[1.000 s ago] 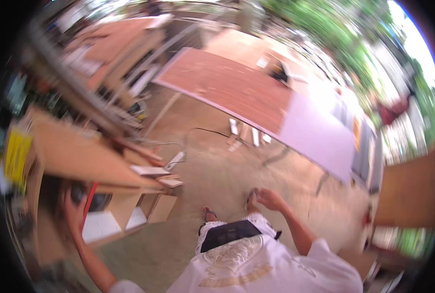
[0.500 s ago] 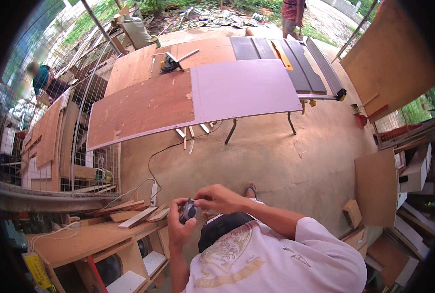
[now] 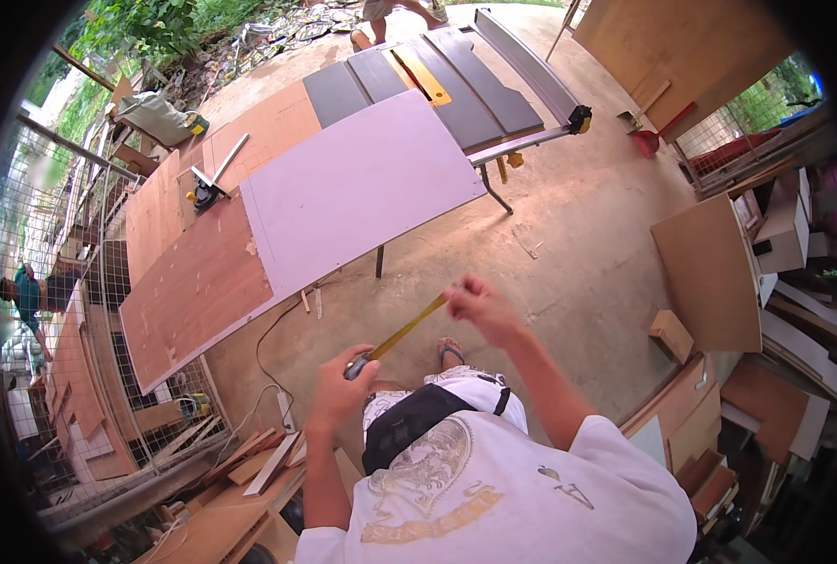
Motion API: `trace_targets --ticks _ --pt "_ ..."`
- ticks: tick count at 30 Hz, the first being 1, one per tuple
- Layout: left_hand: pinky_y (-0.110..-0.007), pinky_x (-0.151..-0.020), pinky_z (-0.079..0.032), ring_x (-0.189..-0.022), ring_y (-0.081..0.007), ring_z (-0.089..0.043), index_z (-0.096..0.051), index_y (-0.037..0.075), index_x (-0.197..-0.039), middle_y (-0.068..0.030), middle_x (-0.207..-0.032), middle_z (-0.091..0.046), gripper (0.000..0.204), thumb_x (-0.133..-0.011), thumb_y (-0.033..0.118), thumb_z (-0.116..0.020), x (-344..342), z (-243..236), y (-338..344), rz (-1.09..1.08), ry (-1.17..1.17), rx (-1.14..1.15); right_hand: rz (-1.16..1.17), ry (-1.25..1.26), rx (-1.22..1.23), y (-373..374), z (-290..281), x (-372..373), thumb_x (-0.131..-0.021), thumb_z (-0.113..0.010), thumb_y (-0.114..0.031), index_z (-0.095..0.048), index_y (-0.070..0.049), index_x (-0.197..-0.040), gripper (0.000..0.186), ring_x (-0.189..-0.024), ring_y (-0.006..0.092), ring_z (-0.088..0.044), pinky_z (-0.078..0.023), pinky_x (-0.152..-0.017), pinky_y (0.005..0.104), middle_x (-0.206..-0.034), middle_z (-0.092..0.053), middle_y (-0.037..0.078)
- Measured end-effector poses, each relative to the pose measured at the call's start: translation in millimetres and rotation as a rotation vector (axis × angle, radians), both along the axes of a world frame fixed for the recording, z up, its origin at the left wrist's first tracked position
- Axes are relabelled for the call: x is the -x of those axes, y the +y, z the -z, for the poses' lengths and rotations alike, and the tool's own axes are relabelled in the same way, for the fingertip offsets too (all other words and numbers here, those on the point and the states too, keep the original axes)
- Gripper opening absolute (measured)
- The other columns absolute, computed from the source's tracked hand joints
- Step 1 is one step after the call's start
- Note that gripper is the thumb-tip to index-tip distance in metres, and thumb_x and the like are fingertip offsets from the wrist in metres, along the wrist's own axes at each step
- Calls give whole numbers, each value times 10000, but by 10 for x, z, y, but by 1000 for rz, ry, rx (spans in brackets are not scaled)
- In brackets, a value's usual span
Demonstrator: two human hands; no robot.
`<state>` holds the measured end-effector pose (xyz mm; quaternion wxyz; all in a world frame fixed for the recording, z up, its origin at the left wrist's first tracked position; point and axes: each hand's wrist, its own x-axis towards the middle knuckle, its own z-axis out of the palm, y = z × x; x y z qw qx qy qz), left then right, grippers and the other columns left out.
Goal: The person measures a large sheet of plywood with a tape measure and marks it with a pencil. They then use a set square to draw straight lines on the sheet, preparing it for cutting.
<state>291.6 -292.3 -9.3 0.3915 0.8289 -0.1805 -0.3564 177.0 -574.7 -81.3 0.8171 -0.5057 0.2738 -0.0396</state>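
Left hand (image 3: 341,385) curled snugly around a compact, grey-and-dark tape measure case (image 3: 356,367). Right hand (image 3: 480,308) closed, fingertips apparently pinched on the free end of the narrow yellow tape blade (image 3: 407,329); exact grip blurred, finger placement impossible to tell.

Progress, as judged: the blade was out of its case and stretched between both hands. It had not been laid along any board; no reading or mark could be made out. How much tape was left inside the case did not show.

Position: in front of the person's waist, above the tan concrete floor (image 3: 578,282), apart from the flat lilac rectangular panel (image 3: 362,188) beyond.

Direction: the case mouth faced ahead and to the right. The blade's long axis ran diagonally, near-left to far-right, looking fairly straight, its free end on the right-hand side.

Farther off, beyond the lilac panel: a dark grey, ribbed metal saw table (image 3: 494,99) with a yellow insert strip (image 3: 421,79).
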Motion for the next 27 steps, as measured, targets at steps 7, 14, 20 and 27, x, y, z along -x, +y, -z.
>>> trace_targets --ticks 7,14,20,27 --pt "-369 -855 -557 -903 -276 -731 -780 47 -1132 -174 -1017 -766 297 -879 160 -674 -1268 720 320 -1 -266 -82 359 172 205 -1483 654 -835 -994 -753 -124 -698 -13 -1020 127 -751 100 -659 -559 -674 238 -862 -689 24" --pt "-411 -923 -559 -996 -352 -738 -787 56 -1128 -213 -1073 -765 344 -901 260 -628 -2674 1284 -246 121 -404 -173 357 260 253 -2029 959 -1876 -1001 -748 -153 -723 -9 -1041 151 -772 99 -636 -551 -709 245 -901 -690 19" --pt "-447 -900 -575 -1004 -366 -750 -795 83 -1134 -223 -1076 -775 366 -932 364 -674 -3734 1242 -469 143 -368 -249 149 282 382 -2389 1024 -2843 -970 -781 -198 -744 -33 -1018 176 -769 111 -635 -527 -696 292 -866 -702 10" --pt "-431 -902 -581 -982 -318 -760 -825 144 -1102 -129 -1043 -801 330 -909 394 -732 -4933 1650 -1361 100 -392 -417 346 255 623 -3004 1557 -4039 -936 -795 -202 -764 -7 -1025 216 -793 170 -678 -549 -741 344 -887 -754 62"
